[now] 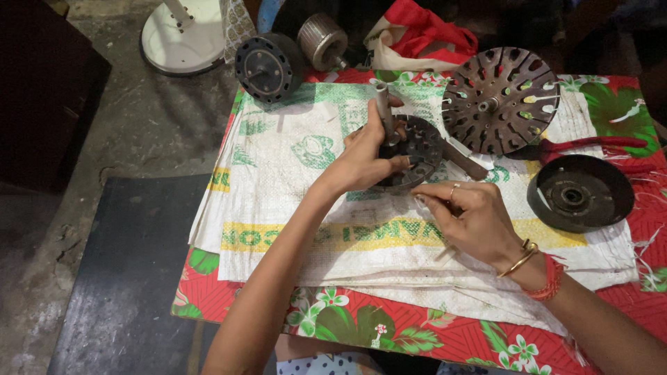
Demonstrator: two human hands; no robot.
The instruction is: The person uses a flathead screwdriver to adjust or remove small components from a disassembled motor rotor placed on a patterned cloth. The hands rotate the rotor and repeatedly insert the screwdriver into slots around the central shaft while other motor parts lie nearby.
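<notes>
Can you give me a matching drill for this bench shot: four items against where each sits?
Things:
1. slotted disc
2. dark bowl-shaped cover
3. round core with shaft
4. ribbed metal cylinder

Places:
A. top edge of the table, by the red cloth bag
B. held by the left hand
C. far right on the woven sack
D. leaning up, right of the held part

Pairs: 1-D, 2-C, 3-B, 4-A

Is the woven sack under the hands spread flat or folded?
Folded: the woven sack lies in stacked layers, with several edges showing along its near side on the flowered cloth.
</notes>
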